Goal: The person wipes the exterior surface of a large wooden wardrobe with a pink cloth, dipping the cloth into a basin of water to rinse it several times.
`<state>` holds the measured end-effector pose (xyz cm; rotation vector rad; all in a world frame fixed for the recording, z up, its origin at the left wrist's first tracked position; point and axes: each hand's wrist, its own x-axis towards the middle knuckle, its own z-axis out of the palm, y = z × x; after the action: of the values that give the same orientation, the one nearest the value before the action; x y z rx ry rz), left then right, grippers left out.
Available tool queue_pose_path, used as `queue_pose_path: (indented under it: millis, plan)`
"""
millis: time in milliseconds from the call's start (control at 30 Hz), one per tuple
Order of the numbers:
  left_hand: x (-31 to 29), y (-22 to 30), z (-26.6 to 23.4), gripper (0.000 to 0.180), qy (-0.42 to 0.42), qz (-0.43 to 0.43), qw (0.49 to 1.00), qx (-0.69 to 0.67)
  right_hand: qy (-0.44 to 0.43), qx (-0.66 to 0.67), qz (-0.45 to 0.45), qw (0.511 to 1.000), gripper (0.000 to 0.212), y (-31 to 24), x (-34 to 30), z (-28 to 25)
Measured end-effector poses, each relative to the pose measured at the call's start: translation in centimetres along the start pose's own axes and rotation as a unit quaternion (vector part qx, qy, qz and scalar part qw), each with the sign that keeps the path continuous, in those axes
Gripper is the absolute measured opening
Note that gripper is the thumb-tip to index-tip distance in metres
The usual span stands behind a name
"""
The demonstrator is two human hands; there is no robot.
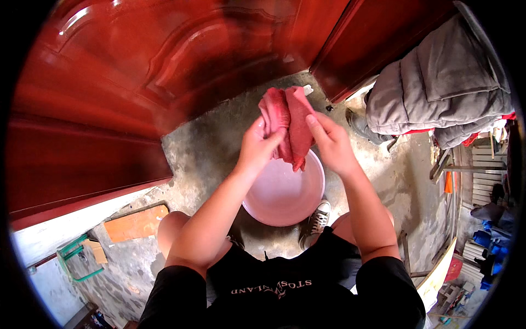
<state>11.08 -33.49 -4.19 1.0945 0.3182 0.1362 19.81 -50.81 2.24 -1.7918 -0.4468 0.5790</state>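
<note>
red-pink cloth (298, 123), matt and bunched into loose folds, held up above the far side of a smooth, round, pale-pink basin (285, 194). probably light, limp and hard to break, heavier if wet; cannot tell dampness. best gripped by the folded side edges. clasped by a half-curled left hand (257, 145), thumb across the front; pinched at the right edge by a loosely bent right hand (332, 143), fingertips partly hidden. beneath, blotchy concrete floor (200, 159); beyond, glossy moulded red door (192, 66).

Pale lettering (276, 289) across the black shirt (296, 311)
</note>
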Motion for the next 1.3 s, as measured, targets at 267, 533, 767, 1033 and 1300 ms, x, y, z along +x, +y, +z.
queue_pose_path:
  millis: [267,533,767,1033,1300]
  plan:
    - [0.6,2.4,-3.1,0.053,-0.065,-0.073,0.96,-0.264,0.076,0.082,-0.063,0.992,0.038,-0.4,0.3,-4.6]
    - [1.3,1.9,-3.7,0.048,-0.007,-0.068,0.982,-0.177,0.145,0.015,-0.021,0.989,0.033,1.1,1.2,-8.6]
    - [0.8,-0.3,-1.0,0.038,-0.032,-0.061,0.991,0.119,0.112,-0.289,-0.025,0.95,0.033,0.7,0.3,-1.4]
    - [-1.4,3.1,1.3,0.086,-0.224,-0.119,0.967,0.034,-0.043,0.053,-0.008,0.998,0.037,3.2,0.2,1.1]
    - [0.1,2.9,-1.1,0.044,-0.069,-0.249,0.939,-0.229,0.023,0.466,0.142,0.873,0.044,-0.3,0.4,-0.7]
